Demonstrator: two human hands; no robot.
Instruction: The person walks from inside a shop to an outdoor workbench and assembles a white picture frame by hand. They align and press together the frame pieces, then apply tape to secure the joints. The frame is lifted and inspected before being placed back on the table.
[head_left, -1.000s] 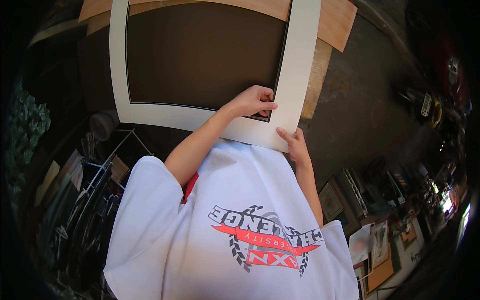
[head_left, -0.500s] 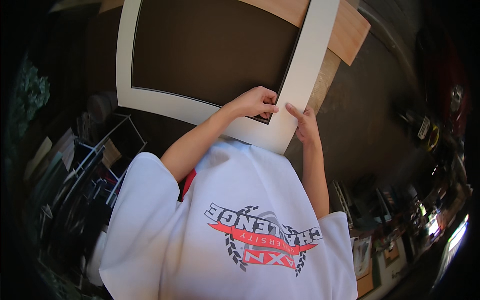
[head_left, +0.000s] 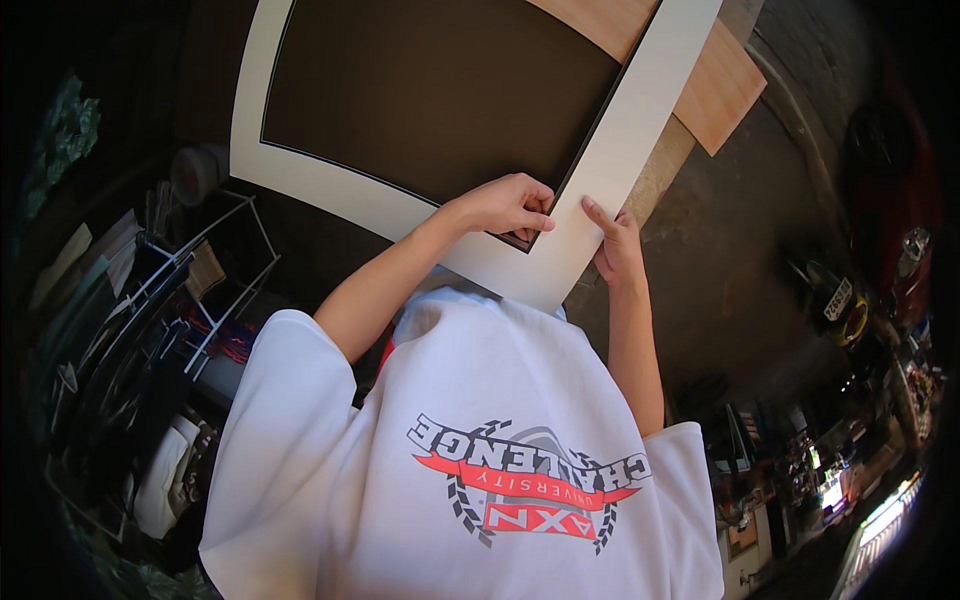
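I kept my left hand (head_left: pixel 510 205) pinching the white cardboard mat border (head_left: pixel 330 190) at its near corner, right hand (head_left: pixel 618 245) flat steadying the outer edge over the dark brown backing board (head_left: pixel 440 90).

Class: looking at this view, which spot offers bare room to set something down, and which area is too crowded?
Free: the dark board inside the white mat border. Crowded: the mat's near corner under the left hand and right hand.
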